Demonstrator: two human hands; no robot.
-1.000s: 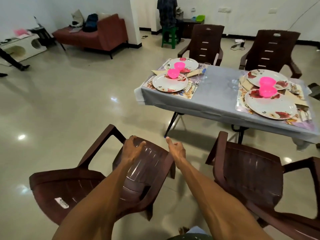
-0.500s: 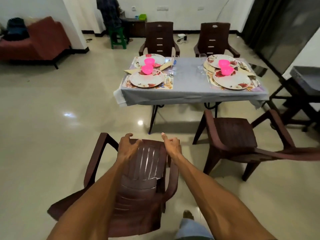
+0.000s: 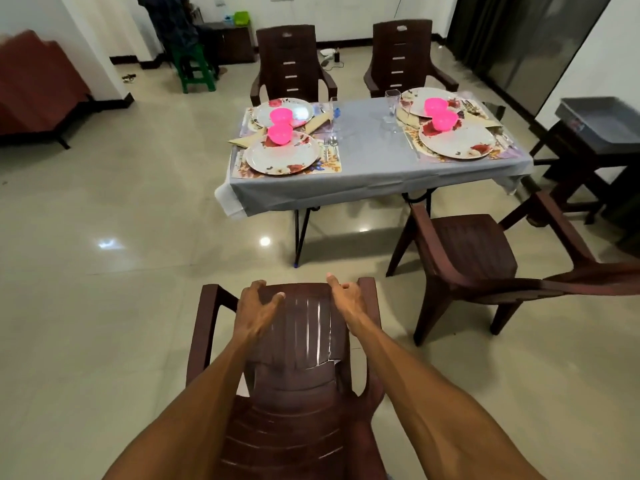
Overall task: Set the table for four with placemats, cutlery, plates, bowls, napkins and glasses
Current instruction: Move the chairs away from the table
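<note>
While both hands point(image 3: 258, 308) point(image 3: 348, 296) keep gripping it, the chair point(image 3: 298, 358) now squarely faces the table point(image 3: 374, 157)

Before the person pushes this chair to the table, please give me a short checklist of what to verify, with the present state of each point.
1. Left hand grips the top of the chair: ok, fingers curl over the edge.
2. Right hand grips it too: ok.
3. Floor between chair and table free of things: ok.
4. Second near chair out of the way: ok, it stands to the right, apart.
5. Four plates with pink bowls set: ok.
6. Cutlery and napkins at every place: cannot tell, too small to see.
</note>
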